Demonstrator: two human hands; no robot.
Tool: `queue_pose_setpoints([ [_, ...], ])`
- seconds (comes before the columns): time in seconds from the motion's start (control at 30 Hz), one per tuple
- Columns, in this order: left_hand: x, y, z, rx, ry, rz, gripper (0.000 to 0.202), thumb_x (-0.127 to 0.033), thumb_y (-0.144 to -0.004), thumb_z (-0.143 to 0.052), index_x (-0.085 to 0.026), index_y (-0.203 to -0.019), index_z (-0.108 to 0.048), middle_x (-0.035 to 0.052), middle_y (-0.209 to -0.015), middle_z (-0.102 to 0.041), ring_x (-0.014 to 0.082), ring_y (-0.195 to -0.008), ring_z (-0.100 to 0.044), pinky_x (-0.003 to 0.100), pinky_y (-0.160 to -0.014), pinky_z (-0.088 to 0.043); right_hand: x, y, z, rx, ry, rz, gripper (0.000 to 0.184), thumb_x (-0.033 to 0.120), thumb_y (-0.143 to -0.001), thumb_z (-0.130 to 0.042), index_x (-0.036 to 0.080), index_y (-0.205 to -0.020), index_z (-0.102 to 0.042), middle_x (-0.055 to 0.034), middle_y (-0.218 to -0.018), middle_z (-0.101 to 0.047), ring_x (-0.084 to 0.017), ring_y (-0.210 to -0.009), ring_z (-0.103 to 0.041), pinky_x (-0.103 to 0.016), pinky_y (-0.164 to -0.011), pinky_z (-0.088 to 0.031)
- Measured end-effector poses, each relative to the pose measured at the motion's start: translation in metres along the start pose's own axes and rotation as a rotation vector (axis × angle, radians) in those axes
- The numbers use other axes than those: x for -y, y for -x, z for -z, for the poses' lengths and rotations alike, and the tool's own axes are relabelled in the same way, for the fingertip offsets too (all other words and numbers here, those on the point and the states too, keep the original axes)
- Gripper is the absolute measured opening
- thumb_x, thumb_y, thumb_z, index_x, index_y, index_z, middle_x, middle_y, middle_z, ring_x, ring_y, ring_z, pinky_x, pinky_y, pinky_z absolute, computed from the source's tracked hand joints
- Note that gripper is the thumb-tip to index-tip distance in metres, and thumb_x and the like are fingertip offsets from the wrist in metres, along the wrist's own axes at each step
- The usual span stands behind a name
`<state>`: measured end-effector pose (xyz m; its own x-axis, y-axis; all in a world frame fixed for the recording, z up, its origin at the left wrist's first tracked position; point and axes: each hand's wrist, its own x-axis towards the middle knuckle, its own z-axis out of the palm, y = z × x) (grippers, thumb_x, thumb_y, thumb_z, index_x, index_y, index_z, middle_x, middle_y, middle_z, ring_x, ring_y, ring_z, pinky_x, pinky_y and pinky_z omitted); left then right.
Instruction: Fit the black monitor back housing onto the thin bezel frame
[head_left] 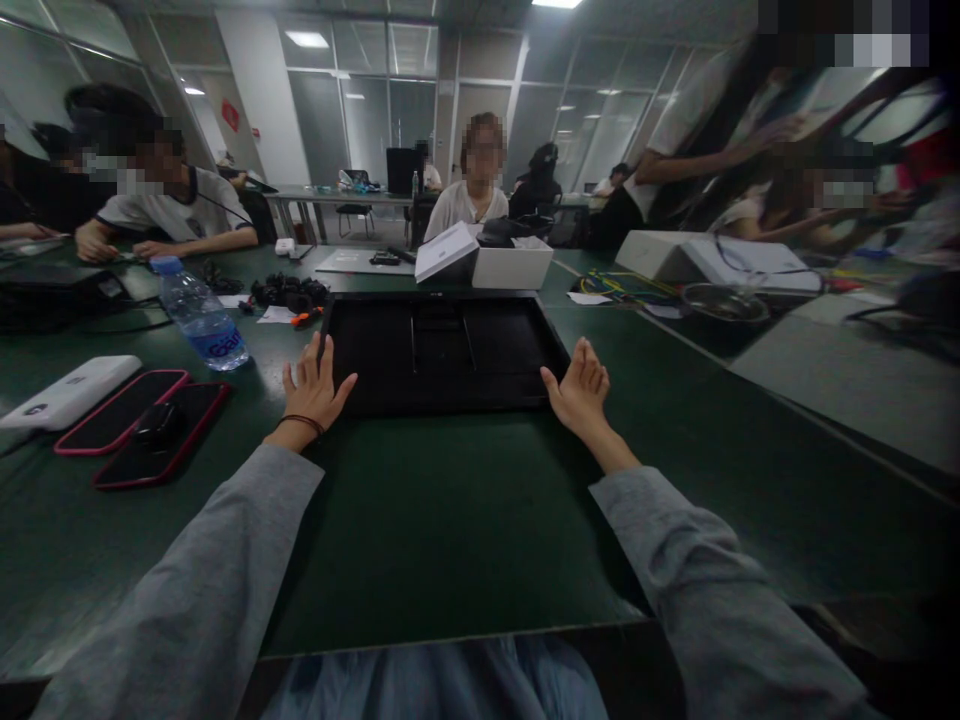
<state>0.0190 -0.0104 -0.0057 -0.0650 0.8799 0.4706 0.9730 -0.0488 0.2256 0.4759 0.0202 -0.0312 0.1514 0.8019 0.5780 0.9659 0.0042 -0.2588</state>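
Observation:
A black, shallow rectangular panel (367, 385) with a raised rim lies flat on the green table in front of me. Two thin bars and a recess show around its middle; its exact kind I cannot make out. At its left end is my left hand (311, 388), fingers spread and the thumb towards the rim. My right hand (582, 390) is at the right end, thumb apart and fingers stretched out. Both hands are at the panel's near corners without wrapping round it; whether they touch it is hard to tell.
To the left are a water bottle (202, 320), two phones (124, 410) and a white power bank (79, 390). Beyond the panel sits an open white box (512, 268). Cables (626, 287) and a metal bowl (724, 303) lie right. Several people sit or stand around.

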Motion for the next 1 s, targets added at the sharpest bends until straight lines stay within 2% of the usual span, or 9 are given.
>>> queue_pose_setpoints([
  [0.13,-0.003,0.000,0.004,-0.099,0.027,0.005,0.084,-0.060,-0.096,-0.034,-0.015,-0.164,-0.012,0.0157,-0.171,-0.009,0.0336,-0.156,-0.013,0.061,-0.124,-0.009,0.006,-0.001,0.004,-0.093,0.017,0.009,0.085,0.061,-0.098,-0.025,0.016,-0.161,0.010,-0.0222,-0.165,-0.014,-0.034,-0.153,-0.016,-0.063,-0.118,-0.021],
  [0.3,-0.002,-0.001,0.004,-0.025,0.045,0.065,0.086,-0.062,-0.094,-0.038,-0.017,-0.164,-0.015,0.0167,-0.171,-0.010,0.0352,-0.156,-0.011,0.066,-0.122,-0.007,0.010,0.002,0.001,-0.033,0.019,0.041,0.081,0.059,-0.099,-0.024,0.018,-0.162,0.008,-0.0218,-0.165,-0.016,-0.036,-0.151,-0.021,-0.064,-0.116,-0.025],
  [0.4,-0.002,-0.001,0.009,-0.122,0.061,0.080,0.086,-0.061,-0.095,-0.038,-0.015,-0.163,-0.015,0.0182,-0.171,-0.009,0.0336,-0.157,-0.009,0.064,-0.123,-0.004,0.007,-0.001,0.001,-0.106,-0.002,0.029,0.081,0.059,-0.099,-0.025,0.020,-0.162,0.010,-0.0209,-0.165,-0.014,-0.036,-0.151,-0.020,-0.065,-0.116,-0.025],
  [0.53,-0.006,0.000,0.024,-0.283,0.075,0.122,0.083,-0.058,-0.098,-0.034,-0.012,-0.163,-0.009,0.0192,-0.171,-0.004,0.0309,-0.158,-0.004,0.060,-0.125,-0.005,0.007,-0.007,0.014,-0.244,-0.045,0.011,0.078,0.054,-0.101,-0.024,0.023,-0.161,0.014,-0.0199,-0.166,-0.011,-0.036,-0.152,-0.018,-0.067,-0.114,-0.026],
  [0.63,-0.009,0.002,0.030,-0.295,0.049,0.132,0.081,-0.056,-0.100,-0.029,-0.011,-0.163,-0.007,0.0201,-0.171,-0.002,0.0306,-0.158,-0.002,0.060,-0.125,-0.005,0.010,-0.008,0.026,-0.270,-0.066,-0.011,0.077,0.051,-0.101,-0.025,0.021,-0.162,0.013,-0.0212,-0.165,-0.011,-0.037,-0.152,-0.018,-0.067,-0.113,-0.026],
  [0.73,-0.007,0.002,0.024,-0.279,0.027,0.136,0.081,-0.056,-0.100,-0.028,-0.010,-0.163,-0.007,0.0206,-0.170,-0.002,0.0313,-0.158,-0.002,0.061,-0.124,-0.007,0.012,-0.006,0.029,-0.274,-0.079,-0.029,0.077,0.051,-0.101,-0.024,0.019,-0.162,0.011,-0.0225,-0.166,-0.011,-0.038,-0.153,-0.016,-0.068,-0.114,-0.025],
  [0.8,-0.002,0.000,0.015,-0.220,0.019,0.130,0.082,-0.058,-0.099,-0.029,-0.012,-0.163,-0.009,0.0192,-0.171,-0.006,0.0326,-0.158,-0.007,0.063,-0.124,-0.010,0.010,-0.006,0.025,-0.227,-0.083,-0.038,0.076,0.051,-0.101,-0.024,0.018,-0.163,0.006,-0.0216,-0.166,-0.013,-0.037,-0.153,-0.017,-0.068,-0.115,-0.025],
  [0.9,0.009,-0.007,-0.001,0.067,0.073,0.071,0.077,-0.057,-0.099,-0.027,-0.012,-0.162,-0.022,0.0170,-0.168,-0.021,0.0322,-0.153,-0.027,0.058,-0.122,-0.025,0.005,-0.005,0.016,0.048,-0.077,-0.011,0.073,0.051,-0.100,-0.026,0.017,-0.163,-0.012,-0.0201,-0.165,-0.025,-0.035,-0.150,-0.028,-0.063,-0.115,-0.031],
  [1.0,0.018,-0.011,-0.010,0.142,0.094,0.044,0.075,-0.057,-0.099,-0.023,-0.012,-0.159,-0.031,0.0151,-0.168,-0.023,0.0310,-0.150,-0.033,0.050,-0.119,-0.036,0.002,-0.005,0.012,0.252,-0.054,0.003,0.071,0.051,-0.100,-0.026,0.012,-0.159,-0.028,-0.0200,-0.162,-0.033,-0.034,-0.148,-0.034,-0.058,-0.116,-0.035],
])
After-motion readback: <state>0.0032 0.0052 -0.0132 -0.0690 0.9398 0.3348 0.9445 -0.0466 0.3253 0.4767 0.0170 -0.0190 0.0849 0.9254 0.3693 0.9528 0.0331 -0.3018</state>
